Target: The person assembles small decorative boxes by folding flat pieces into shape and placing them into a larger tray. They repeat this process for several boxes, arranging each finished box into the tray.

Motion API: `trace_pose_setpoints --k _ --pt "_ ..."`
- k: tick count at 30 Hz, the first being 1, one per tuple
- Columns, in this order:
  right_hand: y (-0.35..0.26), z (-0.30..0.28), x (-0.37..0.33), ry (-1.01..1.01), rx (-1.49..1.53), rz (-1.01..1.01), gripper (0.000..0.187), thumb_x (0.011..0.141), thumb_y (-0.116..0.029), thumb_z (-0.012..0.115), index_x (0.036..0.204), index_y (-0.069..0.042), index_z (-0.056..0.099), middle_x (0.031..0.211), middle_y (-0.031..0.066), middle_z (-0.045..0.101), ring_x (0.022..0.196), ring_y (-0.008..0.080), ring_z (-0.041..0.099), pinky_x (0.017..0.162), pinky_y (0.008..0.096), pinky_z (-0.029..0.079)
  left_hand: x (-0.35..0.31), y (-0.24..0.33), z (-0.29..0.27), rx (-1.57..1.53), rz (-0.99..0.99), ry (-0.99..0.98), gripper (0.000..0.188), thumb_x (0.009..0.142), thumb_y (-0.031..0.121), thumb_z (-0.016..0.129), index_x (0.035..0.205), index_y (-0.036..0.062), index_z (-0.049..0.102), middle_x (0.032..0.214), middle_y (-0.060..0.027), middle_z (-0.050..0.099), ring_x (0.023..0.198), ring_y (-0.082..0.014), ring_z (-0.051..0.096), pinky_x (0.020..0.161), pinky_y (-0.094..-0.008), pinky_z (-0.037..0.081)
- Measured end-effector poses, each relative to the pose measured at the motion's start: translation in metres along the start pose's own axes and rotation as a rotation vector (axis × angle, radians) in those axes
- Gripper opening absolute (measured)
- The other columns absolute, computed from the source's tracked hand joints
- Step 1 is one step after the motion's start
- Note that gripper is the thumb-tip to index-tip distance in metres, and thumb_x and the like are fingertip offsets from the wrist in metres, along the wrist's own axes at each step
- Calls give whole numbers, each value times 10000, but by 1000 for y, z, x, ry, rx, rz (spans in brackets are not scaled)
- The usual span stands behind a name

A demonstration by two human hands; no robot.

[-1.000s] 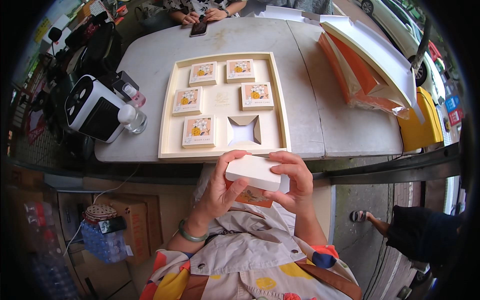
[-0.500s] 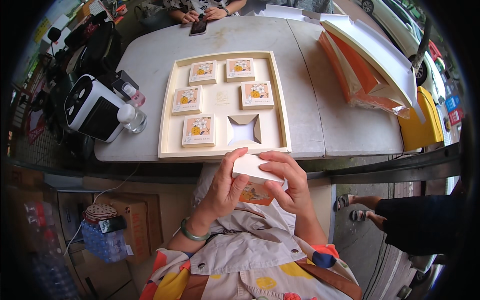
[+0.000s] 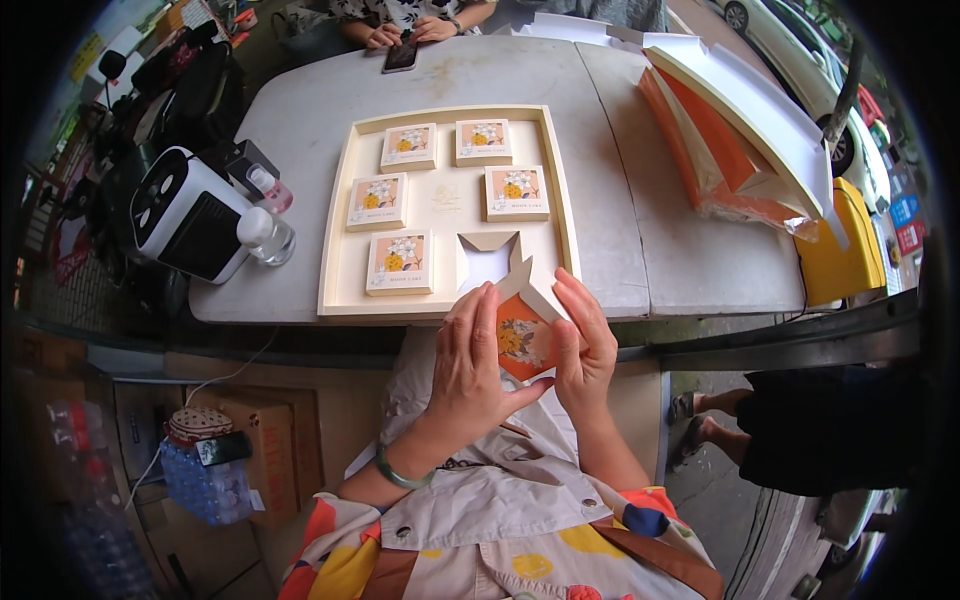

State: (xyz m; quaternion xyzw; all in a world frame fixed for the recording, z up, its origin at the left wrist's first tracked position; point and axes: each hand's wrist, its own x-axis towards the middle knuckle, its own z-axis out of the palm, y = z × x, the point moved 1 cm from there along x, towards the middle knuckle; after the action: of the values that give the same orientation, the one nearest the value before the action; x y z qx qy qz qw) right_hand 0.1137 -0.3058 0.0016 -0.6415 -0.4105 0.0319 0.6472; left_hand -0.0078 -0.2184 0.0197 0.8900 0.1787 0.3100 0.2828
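A small square cardboard box (image 3: 526, 338) is between my two hands, just in front of the table's near edge. It is tilted, showing an orange face printed with flowers, and a pale pointed flap stands up at its top. My left hand (image 3: 465, 357) presses along its left side with straight fingers held together. On the other side, my right hand (image 3: 585, 350) grips the right edge, thumb against the front. Beyond them lies a cream tray (image 3: 335, 225) holding several flower-printed boxes (image 3: 400, 262). A square opening (image 3: 486, 262) with folded sides shows at the tray's near right.
A white cooler-like appliance (image 3: 190, 215), a clear bottle (image 3: 267, 237) and a pink bottle (image 3: 272, 190) stand at the left. Orange and white packaging (image 3: 740, 130) lies at the right. Across the table (image 3: 610, 250), another person's hands (image 3: 432, 28) are at a phone (image 3: 400, 55).
The small box has turned and tipped: its white top faced up before, now the orange face and a raised flap show. My left hand has gone from a curled grip to straight fingers.
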Motion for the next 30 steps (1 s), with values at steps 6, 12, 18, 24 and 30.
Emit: trace_pose_setpoints --k 6,12,18,24,30 --pt "-2 -3 4 -110 55 74 267 893 -105 652 1136 2 618 1281 221 572 1168 294 584 956 355 462 2 -7 7 140 59 57 1109 571 178 888 1439 -62 242 1352 -251 361 1267 -419 380 1048 -496 354" --pt "-7 3 6 -137 -33 65 292 848 -121 703 1075 -3 562 1154 206 591 1040 317 611 884 360 486 3 -3 11 206 95 81 1001 613 197 854 1413 -68 313 1356 -244 394 1265 -408 409 1034 -499 350" --pt "-12 -8 13 -217 -55 100 311 862 -122 705 1115 -9 565 1051 148 636 878 263 659 753 331 524 3 -10 12 146 101 88 1003 594 212 867 1409 -23 331 1345 -210 422 1263 -383 423 1041 -491 336" --pt "-10 -9 9 -135 -64 79 257 896 -92 672 1127 1 608 1036 129 694 825 206 697 722 282 548 5 -12 10 86 68 54 1002 591 201 871 1408 -7 329 1336 -199 424 1264 -369 420 1054 -480 325" --pt "-10 -3 7 -152 45 103 253 874 -65 674 1109 -1 606 1159 172 647 945 240 671 784 306 531 4 -13 10 115 72 103 1001 591 208 876 1403 -12 334 1336 -198 425 1261 -372 418 1053 -481 328"
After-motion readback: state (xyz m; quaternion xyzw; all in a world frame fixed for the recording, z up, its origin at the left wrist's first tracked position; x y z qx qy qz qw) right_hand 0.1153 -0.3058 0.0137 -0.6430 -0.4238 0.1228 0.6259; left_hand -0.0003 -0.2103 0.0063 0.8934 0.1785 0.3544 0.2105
